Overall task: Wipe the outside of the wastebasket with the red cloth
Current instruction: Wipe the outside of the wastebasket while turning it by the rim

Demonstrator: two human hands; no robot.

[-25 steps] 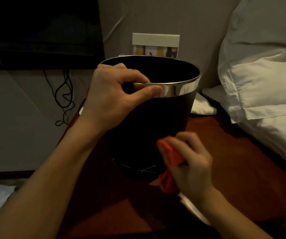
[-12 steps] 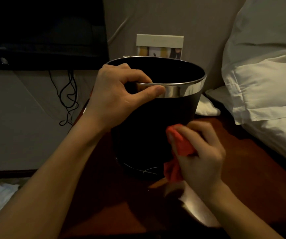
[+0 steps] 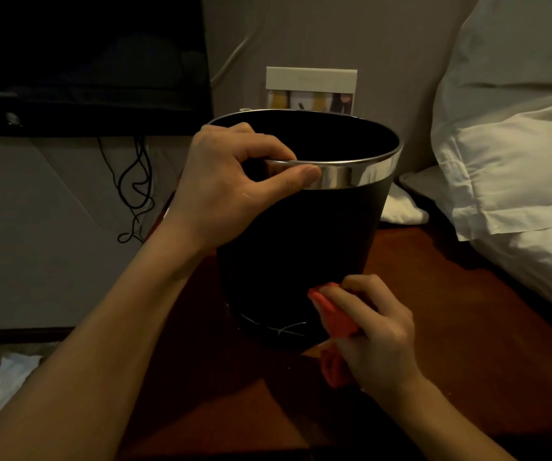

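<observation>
A black wastebasket (image 3: 294,247) with a shiny metal rim band stands upright on a dark red-brown table (image 3: 467,327). My left hand (image 3: 234,191) grips the near rim, fingers inside and thumb on the metal band. My right hand (image 3: 374,334) holds a bunched red cloth (image 3: 332,317) against the lower right side of the basket, near its base. Part of the cloth hangs below my palm.
White pillows (image 3: 514,168) lie along the right edge of the table. A small white box (image 3: 311,88) stands behind the basket against the wall. Black cables (image 3: 135,191) hang at the left under a dark screen (image 3: 85,61). A white tissue (image 3: 12,377) lies on the floor.
My right hand with the cloth rose up the basket's side half a second ago and has now come back down to the base. My left hand keeps its grip on the rim.
</observation>
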